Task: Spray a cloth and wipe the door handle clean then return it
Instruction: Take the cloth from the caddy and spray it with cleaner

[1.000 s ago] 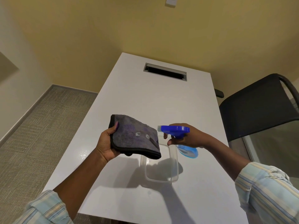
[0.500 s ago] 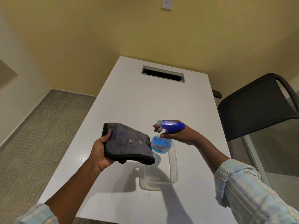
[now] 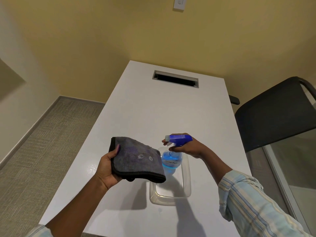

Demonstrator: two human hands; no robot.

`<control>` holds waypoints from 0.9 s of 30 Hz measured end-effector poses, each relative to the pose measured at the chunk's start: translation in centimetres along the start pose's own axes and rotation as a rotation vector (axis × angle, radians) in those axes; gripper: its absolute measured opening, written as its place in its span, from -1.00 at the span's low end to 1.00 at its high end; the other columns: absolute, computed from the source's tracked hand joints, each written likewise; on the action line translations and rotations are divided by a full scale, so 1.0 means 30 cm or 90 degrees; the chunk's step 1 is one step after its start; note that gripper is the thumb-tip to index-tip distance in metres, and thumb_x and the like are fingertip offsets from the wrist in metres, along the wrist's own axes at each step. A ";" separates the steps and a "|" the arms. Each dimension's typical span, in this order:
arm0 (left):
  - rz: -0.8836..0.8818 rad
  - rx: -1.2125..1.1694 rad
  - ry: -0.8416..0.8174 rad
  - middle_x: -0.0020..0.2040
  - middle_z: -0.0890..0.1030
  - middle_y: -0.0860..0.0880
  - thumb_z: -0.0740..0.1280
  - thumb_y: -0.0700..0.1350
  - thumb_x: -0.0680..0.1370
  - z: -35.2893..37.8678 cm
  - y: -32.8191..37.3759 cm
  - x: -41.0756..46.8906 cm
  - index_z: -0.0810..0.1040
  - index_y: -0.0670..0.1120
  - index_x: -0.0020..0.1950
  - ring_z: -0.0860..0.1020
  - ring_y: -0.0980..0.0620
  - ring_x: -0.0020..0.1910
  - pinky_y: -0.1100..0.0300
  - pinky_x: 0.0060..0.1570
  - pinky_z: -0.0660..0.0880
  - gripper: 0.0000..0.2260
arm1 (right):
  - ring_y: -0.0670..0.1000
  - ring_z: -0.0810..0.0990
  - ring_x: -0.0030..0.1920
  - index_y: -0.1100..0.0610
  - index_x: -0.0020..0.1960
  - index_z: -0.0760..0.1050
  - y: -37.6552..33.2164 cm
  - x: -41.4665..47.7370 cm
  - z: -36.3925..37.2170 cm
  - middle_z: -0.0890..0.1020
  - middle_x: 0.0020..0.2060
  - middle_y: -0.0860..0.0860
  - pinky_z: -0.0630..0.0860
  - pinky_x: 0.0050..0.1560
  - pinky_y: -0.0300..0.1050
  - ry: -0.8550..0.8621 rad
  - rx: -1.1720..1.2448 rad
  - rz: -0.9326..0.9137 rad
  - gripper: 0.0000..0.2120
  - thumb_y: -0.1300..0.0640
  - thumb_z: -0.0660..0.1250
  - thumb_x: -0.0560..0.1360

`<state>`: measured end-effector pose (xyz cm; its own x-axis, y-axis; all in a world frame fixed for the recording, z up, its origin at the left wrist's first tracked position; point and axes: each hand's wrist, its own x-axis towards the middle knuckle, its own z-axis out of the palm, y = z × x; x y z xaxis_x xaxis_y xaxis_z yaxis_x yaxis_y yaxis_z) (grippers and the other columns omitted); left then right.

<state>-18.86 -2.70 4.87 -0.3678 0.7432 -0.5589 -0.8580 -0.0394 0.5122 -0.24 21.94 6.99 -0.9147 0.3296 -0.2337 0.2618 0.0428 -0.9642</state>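
My left hand (image 3: pixel 106 169) holds a folded dark grey cloth (image 3: pixel 136 159) flat above the white table, thumb on top. Two small wet spots show on the cloth. My right hand (image 3: pixel 186 147) grips a spray bottle (image 3: pixel 171 161) with a blue trigger head and blue liquid. Its nozzle points left toward the cloth, a short gap away. The bottle hangs over the far end of a clear plastic container (image 3: pixel 187 194). No door handle is in sight.
The white table (image 3: pixel 153 113) has a cable slot (image 3: pixel 176 79) near its far end. A black chair (image 3: pixel 273 115) stands at the right beside a glass panel (image 3: pixel 297 168). Carpeted floor lies to the left, a wall switch (image 3: pixel 179 3) above.
The bottle swung from tilted to upright, bringing the nozzle closer to the cloth. My left hand with the cloth shifted slightly left and down. Wet spots stay on the cloth.
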 end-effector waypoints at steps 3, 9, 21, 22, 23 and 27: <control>0.002 -0.005 0.000 -0.04 0.72 -0.20 0.36 0.03 0.43 -0.004 -0.004 0.000 0.64 -0.09 0.10 0.71 -0.23 -0.15 -0.16 -0.27 0.65 -0.69 | 0.00 0.63 0.13 0.03 0.15 0.58 0.019 0.012 -0.002 0.70 0.06 -0.07 0.60 0.03 -0.16 0.010 -0.003 0.006 -0.62 0.42 0.37 0.46; 0.004 -0.001 0.016 -0.07 0.73 -0.19 0.36 0.03 0.44 -0.018 -0.003 0.005 0.75 -0.06 -0.10 0.71 -0.23 -0.17 -0.15 -0.29 0.64 -0.76 | 0.05 0.63 0.13 0.03 0.14 0.58 0.043 0.041 0.004 0.70 0.05 -0.06 0.61 0.05 -0.11 -0.002 -0.005 0.015 -0.64 0.33 0.42 0.41; 0.010 -0.022 0.025 -0.02 0.72 -0.19 0.38 0.03 0.43 -0.032 -0.003 0.010 0.73 -0.07 -0.01 0.71 -0.23 -0.12 -0.17 -0.25 0.65 -0.74 | 0.07 0.62 0.16 0.03 0.14 0.60 0.075 0.064 -0.017 0.69 0.09 -0.02 0.62 0.07 -0.07 -0.002 -0.015 0.048 -0.61 0.40 0.44 0.42; 0.010 -0.022 0.022 -0.02 0.72 -0.18 0.37 0.03 0.43 -0.031 -0.005 0.012 0.75 -0.06 -0.04 0.71 -0.22 -0.12 -0.16 -0.25 0.65 -0.75 | 0.12 0.60 0.18 0.04 0.16 0.60 0.075 0.062 -0.020 0.68 0.11 0.02 0.60 0.10 0.01 0.004 -0.014 0.051 -0.61 0.38 0.46 0.42; 0.008 -0.020 0.020 -0.03 0.73 -0.17 0.37 0.03 0.43 -0.029 -0.006 0.013 0.75 -0.05 -0.06 0.71 -0.22 -0.12 -0.16 -0.25 0.65 -0.76 | 0.19 0.57 0.20 0.08 0.18 0.59 0.078 0.060 -0.024 0.66 0.14 0.08 0.58 0.13 0.10 0.009 -0.015 0.055 -0.61 0.35 0.48 0.40; -0.002 -0.005 0.013 -0.01 0.72 -0.16 0.36 0.07 0.44 -0.009 -0.006 0.014 0.74 -0.04 -0.03 0.70 -0.23 -0.11 -0.18 -0.24 0.63 -0.74 | 0.37 0.48 0.22 0.23 0.27 0.51 0.095 0.053 -0.030 0.55 0.19 0.32 0.50 0.17 0.32 0.028 -0.009 0.086 -0.48 0.32 0.55 0.34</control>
<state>-18.95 -2.57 4.36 -0.3726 0.7294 -0.5737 -0.8618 -0.0428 0.5054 -0.67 23.45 3.99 -0.8564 0.3747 -0.3551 0.3863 0.0086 -0.9223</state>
